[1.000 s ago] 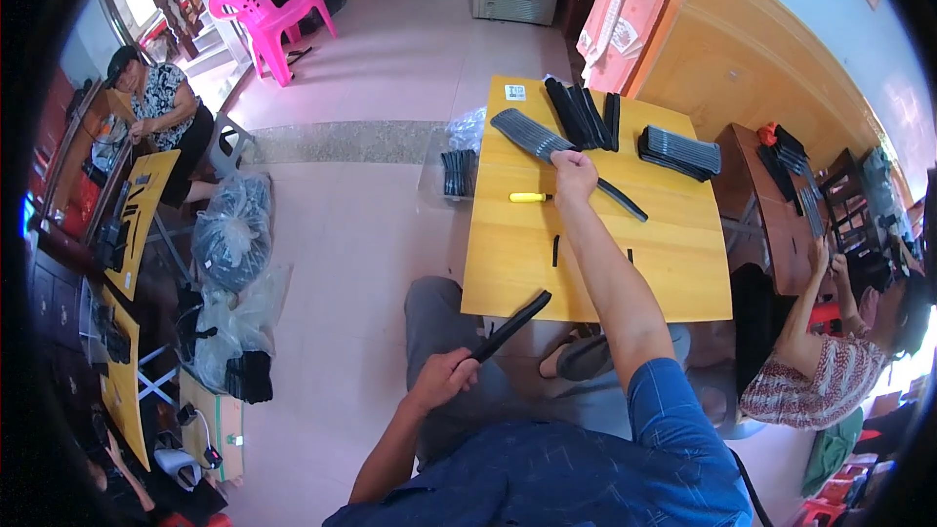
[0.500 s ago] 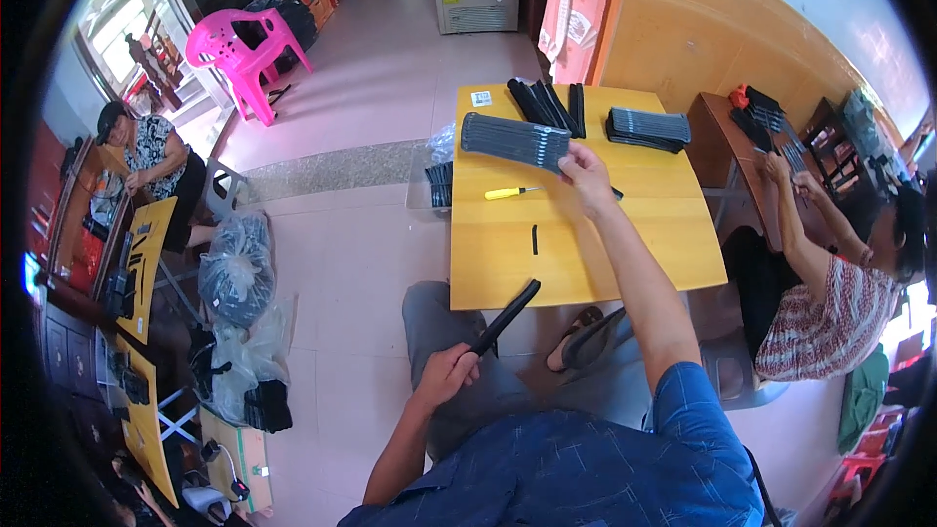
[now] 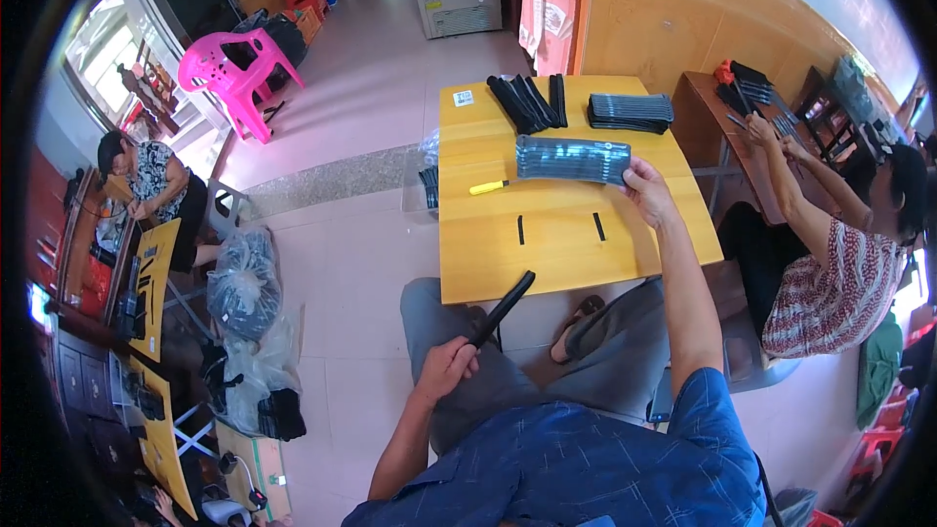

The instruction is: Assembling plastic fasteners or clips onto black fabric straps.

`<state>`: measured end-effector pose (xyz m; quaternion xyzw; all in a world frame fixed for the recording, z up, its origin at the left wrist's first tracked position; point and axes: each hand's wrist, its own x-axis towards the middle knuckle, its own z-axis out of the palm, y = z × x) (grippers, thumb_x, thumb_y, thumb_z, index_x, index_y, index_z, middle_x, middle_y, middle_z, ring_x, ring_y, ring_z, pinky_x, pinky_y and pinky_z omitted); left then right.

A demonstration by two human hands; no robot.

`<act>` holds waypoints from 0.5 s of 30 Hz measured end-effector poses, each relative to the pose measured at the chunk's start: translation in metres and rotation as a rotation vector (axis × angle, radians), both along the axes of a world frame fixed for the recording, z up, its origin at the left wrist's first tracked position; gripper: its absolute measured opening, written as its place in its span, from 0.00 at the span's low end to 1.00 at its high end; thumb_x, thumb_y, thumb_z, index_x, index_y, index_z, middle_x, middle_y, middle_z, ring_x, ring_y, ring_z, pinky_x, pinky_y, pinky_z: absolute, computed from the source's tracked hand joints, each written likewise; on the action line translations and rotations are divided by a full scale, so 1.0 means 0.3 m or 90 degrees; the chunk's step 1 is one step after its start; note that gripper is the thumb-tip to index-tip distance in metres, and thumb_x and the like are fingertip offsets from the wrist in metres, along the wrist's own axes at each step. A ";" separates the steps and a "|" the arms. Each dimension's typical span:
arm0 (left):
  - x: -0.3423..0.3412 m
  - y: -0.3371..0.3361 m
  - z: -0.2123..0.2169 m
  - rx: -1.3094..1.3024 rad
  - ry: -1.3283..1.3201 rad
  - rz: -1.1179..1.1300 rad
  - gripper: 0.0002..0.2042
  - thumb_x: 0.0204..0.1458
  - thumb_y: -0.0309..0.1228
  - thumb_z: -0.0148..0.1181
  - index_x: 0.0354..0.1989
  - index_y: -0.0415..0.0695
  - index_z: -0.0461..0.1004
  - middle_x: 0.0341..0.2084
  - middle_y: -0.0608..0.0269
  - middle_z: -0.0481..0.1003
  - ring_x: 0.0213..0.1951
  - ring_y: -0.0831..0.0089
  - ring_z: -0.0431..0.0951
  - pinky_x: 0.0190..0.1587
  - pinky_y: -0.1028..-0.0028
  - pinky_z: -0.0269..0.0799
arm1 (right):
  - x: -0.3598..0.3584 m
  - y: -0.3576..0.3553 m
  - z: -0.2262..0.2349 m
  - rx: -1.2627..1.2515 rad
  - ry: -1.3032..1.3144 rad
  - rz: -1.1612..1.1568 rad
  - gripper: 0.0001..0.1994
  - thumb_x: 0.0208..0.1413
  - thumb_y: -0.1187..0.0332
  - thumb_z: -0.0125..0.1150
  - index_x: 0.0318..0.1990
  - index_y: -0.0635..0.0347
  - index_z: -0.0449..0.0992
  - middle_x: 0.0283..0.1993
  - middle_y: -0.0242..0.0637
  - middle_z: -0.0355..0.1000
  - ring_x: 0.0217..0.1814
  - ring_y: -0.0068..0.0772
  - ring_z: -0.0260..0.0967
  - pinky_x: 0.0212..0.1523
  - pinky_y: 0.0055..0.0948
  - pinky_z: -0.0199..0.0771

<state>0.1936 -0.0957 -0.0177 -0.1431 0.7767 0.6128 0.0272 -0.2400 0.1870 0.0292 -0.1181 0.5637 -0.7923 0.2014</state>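
My left hand [image 3: 449, 367] is closed round the lower end of a long black folded strip [image 3: 505, 306], held slanting over my lap near the table's front edge. On the right, my right hand [image 3: 649, 191] pinches one end of a flat dark grey ribbed pack [image 3: 571, 158] with a shiny surface, held over the yellow table [image 3: 556, 268]. Two short black strips, a left one [image 3: 520, 229] and a right one [image 3: 598, 225], lie on the tabletop nearer to me. A yellow-handled screwdriver [image 3: 487, 187] rests left of the pack, its tip hidden.
A pile of similar packs [image 3: 630, 111] and several black folded pieces [image 3: 522, 102] lie at the table's far side. A clear bin [image 3: 418, 193] stands at its left edge. One co-worker [image 3: 839, 283] sits at right, another [image 3: 156, 181] at left. Plastic bags [image 3: 244, 283] fill the left floor.
My right hand has moved right and nearer with the pack, uncovering the right short strip. My left hand keeps its hold. The view has shifted slightly.
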 end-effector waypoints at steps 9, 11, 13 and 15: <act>-0.003 0.001 -0.007 -0.016 -0.024 0.005 0.13 0.68 0.33 0.49 0.39 0.38 0.79 0.23 0.63 0.80 0.23 0.76 0.78 0.30 0.74 0.75 | -0.011 0.004 -0.025 0.026 0.003 0.013 0.14 0.68 0.75 0.55 0.59 0.55 0.75 0.51 0.26 0.76 0.49 0.20 0.71 0.50 0.23 0.74; -0.014 0.004 -0.007 -0.016 -0.027 0.001 0.13 0.68 0.33 0.49 0.40 0.38 0.79 0.23 0.63 0.80 0.23 0.76 0.78 0.30 0.74 0.75 | -0.023 0.016 -0.042 0.016 0.009 0.021 0.14 0.69 0.74 0.55 0.59 0.55 0.75 0.51 0.26 0.76 0.50 0.20 0.71 0.51 0.23 0.74; -0.009 0.004 -0.008 -0.022 -0.026 0.003 0.13 0.68 0.33 0.49 0.39 0.38 0.78 0.23 0.62 0.80 0.23 0.76 0.79 0.30 0.74 0.75 | -0.015 -0.006 -0.039 0.019 0.007 0.010 0.14 0.69 0.74 0.55 0.59 0.55 0.75 0.51 0.26 0.75 0.50 0.20 0.71 0.50 0.23 0.73; -0.009 0.003 -0.001 -0.028 -0.022 0.004 0.13 0.68 0.33 0.49 0.39 0.38 0.78 0.23 0.62 0.80 0.23 0.76 0.79 0.30 0.74 0.75 | -0.008 -0.021 -0.031 0.028 0.002 0.007 0.14 0.69 0.74 0.55 0.59 0.54 0.75 0.51 0.25 0.75 0.50 0.20 0.71 0.50 0.23 0.73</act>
